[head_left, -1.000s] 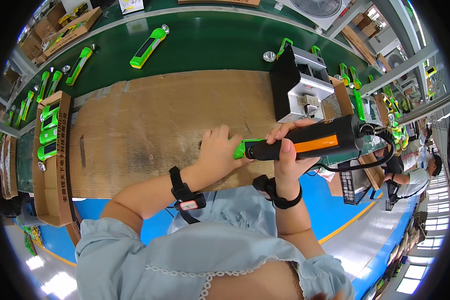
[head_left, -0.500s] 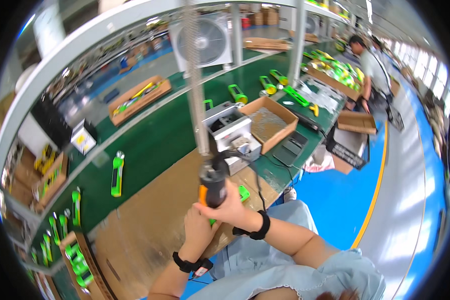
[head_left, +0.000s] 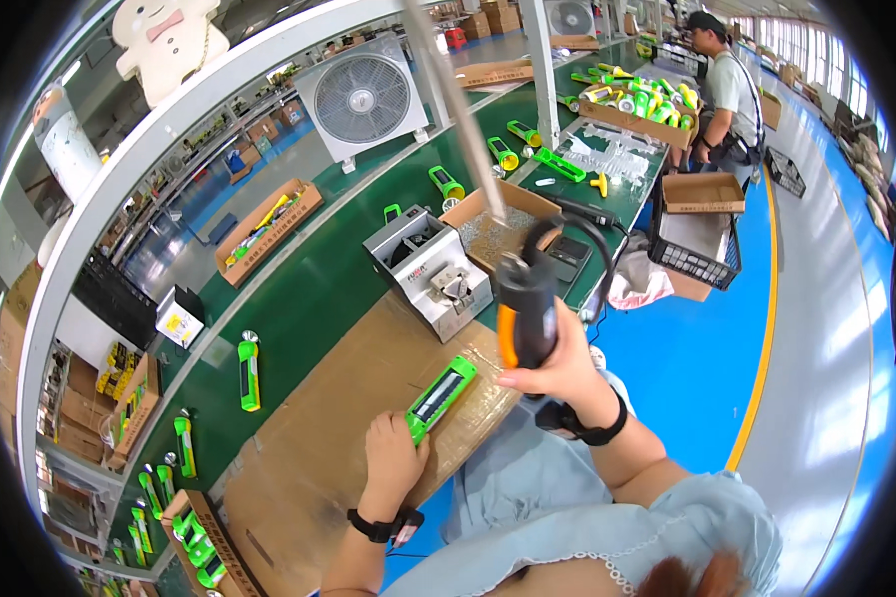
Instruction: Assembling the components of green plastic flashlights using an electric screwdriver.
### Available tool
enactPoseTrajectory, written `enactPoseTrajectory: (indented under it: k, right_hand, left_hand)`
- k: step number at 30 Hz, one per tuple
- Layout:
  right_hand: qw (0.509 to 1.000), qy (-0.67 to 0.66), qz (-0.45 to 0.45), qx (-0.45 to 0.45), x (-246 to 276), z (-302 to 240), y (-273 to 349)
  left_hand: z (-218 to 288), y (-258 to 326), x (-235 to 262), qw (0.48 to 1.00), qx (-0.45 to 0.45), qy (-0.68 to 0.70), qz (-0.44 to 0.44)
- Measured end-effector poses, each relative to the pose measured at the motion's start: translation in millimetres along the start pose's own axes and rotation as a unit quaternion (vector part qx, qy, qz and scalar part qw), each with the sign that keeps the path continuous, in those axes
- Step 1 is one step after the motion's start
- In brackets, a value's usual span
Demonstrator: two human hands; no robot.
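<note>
My right hand is closed around a black and orange electric screwdriver, held upright to the right of the work and clear of it. A dark cable loops from its top, and a spring hangs just above. Lower left of it, my left hand grips the near end of a green flashlight body with a dark panel along its face. That body lies slanted on a brown cardboard sheet. The fingertips of the left hand are partly hidden.
Beyond the sheet stands a grey screw-feeder box, beside an open carton of small screws. Green flashlights lie along the green bench to the left. A fan stands behind. Another person works far right near a filled carton.
My right hand has lifted the screwdriver away to the right, off the flashlight body. The left hand stays on the body, which now shows plainly. The view has shifted a little.
</note>
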State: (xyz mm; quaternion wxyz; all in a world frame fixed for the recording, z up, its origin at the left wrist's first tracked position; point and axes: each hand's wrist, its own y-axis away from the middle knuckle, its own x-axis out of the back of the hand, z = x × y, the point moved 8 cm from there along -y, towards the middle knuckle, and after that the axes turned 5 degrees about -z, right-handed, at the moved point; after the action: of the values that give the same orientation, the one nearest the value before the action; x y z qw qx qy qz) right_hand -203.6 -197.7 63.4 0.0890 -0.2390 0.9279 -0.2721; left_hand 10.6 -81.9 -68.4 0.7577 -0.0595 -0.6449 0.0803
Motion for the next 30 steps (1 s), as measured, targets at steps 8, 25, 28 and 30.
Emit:
enactPoseTrajectory:
  k: [8, 25, 28, 30]
  right_hand:
    - [0.990, 0.055, 0.087, -0.097, 73, 103, 84]
    - [1.000, -0.021, 0.007, 0.008, 23, 90, 47]
    - [0.998, 0.062, 0.006, -0.010, 44, 99, 46]
    - [0.996, 0.090, 0.029, -0.005, 45, 94, 46]
  left_hand:
    - [-1, 8, 1, 0.999, -0.004, 0.031, 0.032]
    - [-222, -200, -4, 0.942, 0.292, -0.041, 0.159]
    - [-294, -159, 16, 0.875, 0.416, -0.191, 0.159]
    - [-354, -109, 16, 0.779, 0.516, -0.343, 0.101]
